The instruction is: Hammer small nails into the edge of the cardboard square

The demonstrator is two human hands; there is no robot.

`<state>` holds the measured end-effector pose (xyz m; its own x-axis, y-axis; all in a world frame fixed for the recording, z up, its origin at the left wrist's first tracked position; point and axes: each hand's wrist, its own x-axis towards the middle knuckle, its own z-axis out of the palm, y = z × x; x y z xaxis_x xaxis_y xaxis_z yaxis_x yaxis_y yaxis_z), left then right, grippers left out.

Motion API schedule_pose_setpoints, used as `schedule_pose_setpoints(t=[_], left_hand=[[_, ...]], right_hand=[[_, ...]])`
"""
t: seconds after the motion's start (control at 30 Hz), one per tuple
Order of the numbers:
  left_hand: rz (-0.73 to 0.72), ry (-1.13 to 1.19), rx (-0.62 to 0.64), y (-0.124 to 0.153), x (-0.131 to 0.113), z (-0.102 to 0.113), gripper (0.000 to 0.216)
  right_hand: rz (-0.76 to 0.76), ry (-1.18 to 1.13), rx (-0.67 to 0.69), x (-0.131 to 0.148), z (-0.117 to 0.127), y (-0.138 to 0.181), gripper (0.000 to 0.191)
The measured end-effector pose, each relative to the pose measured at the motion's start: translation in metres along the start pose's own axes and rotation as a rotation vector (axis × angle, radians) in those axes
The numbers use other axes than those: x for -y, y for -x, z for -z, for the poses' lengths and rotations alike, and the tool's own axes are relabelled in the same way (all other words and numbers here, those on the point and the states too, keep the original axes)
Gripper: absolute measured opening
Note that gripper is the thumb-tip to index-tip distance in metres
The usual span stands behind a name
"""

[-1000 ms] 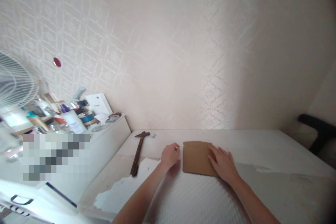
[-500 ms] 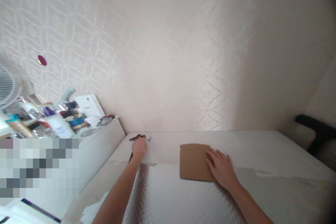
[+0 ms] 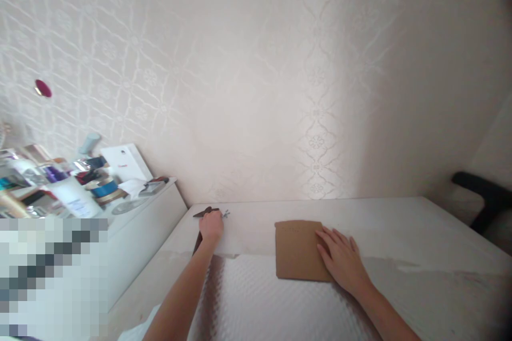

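- Brown cardboard (image 3: 298, 249) flat on the white table (image 3: 400, 224), near the middle, with its near edge on a bumpy see-through sheet (image 3: 272, 303).
- On the right side of the cardboard, the right hand (image 3: 342, 258), palm down, fingers straight and a little spread.
- Far out to the left, the left hand (image 3: 211, 225) on top of a hammer (image 3: 204, 213), just below its dark head. Fingers curled down over it; hard to tell if squeezing or only touching.
- Hammer near the back left corner of the table, head close to the wall (image 3: 256, 90), most of the handle hidden under hand and wrist.
- Tiny shiny metal bits (image 3: 226, 213) just right of the left hand, too small to name.
- White cabinet (image 3: 152, 213) beside the table on the left, packed with bottles (image 3: 74, 197), a white box (image 3: 124, 162) and a blue roll (image 3: 103, 187).
- Red dot (image 3: 42, 88) on the wall, black chair (image 3: 484, 197) at the far right, blurry grey squares (image 3: 52, 272) at the bottom left.
- One second ago: left hand right beside the cardboard's left edge, hammer lying alone.
- Half a second ago: left hand already at the hammer, much as now.
- Right hand and cardboard in the same spot all along.
- White fan at the left edge back then, out of sight now.
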<state>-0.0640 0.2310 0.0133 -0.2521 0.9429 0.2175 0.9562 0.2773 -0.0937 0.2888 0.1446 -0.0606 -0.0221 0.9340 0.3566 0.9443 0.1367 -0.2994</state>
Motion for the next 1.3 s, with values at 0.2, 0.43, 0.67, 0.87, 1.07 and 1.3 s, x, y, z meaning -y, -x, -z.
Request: schedule_pose_setpoints(t=[0.2, 0.43, 0.67, 0.87, 1.07, 1.3], left_hand=[[0.018, 0.011, -0.047, 0.000, 0.003, -0.001, 0.033], [-0.031, 0.217, -0.116, 0.012, -0.020, 0.015, 0.030], [-0.321, 0.642, -0.050, 0.057, -0.082, 0.018, 0.022], [-0.457, 0.750, 0.066, 0.095, -0.121, 0.012, 0.017], [-0.507, 0.710, 0.084, 0.104, -0.134, 0.015, 0.019], [-0.538, 0.731, 0.077, 0.106, -0.134, 0.016, 0.017]], right_hand=[[0.005, 0.005, -0.008, 0.001, 0.001, 0.001, 0.045], [0.004, 0.010, -0.002, 0.001, 0.002, -0.001, 0.044], [0.004, 0.000, 0.006, 0.001, 0.004, -0.002, 0.043], [0.005, -0.015, 0.011, 0.001, 0.006, -0.002, 0.042], [-0.005, -0.015, 0.014, 0.002, 0.006, -0.003, 0.042], [-0.006, -0.027, 0.010, 0.003, 0.006, -0.003, 0.041]])
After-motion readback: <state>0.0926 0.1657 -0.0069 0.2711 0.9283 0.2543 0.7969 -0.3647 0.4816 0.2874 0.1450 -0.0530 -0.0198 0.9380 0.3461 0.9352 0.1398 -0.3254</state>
